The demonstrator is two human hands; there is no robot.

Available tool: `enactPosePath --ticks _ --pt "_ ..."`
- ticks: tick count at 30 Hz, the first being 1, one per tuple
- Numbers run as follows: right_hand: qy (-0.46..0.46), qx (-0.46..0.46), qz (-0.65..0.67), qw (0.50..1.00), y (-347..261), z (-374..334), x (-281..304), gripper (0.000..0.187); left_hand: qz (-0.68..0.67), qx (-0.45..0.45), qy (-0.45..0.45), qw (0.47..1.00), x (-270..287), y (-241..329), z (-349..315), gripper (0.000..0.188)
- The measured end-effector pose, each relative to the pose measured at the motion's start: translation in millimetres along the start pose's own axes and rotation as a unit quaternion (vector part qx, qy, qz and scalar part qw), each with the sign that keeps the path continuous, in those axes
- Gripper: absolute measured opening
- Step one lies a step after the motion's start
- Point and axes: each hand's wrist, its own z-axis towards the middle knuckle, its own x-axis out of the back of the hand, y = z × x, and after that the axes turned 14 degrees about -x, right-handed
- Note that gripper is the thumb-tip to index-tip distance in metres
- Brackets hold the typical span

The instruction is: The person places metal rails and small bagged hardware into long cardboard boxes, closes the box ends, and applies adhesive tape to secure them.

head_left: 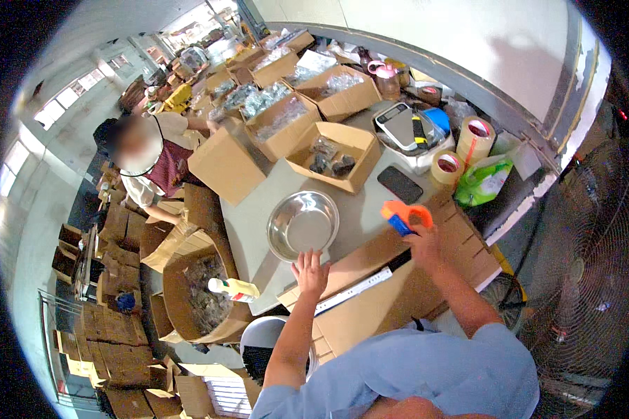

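My left hand lies flat, fingers spread, on the flattened cardboard box at the bench edge, just below the steel bowl. My right hand is clamped around the orange tape dispenser, pressed to the same cardboard, near the dark phone. Tape rolls stand beyond.

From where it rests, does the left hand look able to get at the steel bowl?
Probably yes. The left hand lies flat on the cardboard box, fingertips right beside the steel bowl, with nothing between them; the right hand is off holding the orange tape dispenser.
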Motion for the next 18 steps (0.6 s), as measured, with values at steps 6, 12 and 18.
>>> enactPosePath --ticks 6,12,18 --pt "-0.09 0.161 -0.031 0.982 -14.9 65.0 -77.7 0.009 0.084 0.067 -0.063 0.992 -16.2 -66.3 0.2 0.027" --pt "-0.163 0.153 -0.099 0.97 -68.2 92.1 -61.2 0.031 0.047 0.075 0.067 0.994 -5.7 -77.7 -7.8 0.04" --pt "-0.083 0.139 -0.04 0.986 -111.8 153.5 -136.4 0.035 0.023 0.055 0.086 0.995 -37.8 -62.3 -23.2 0.056"
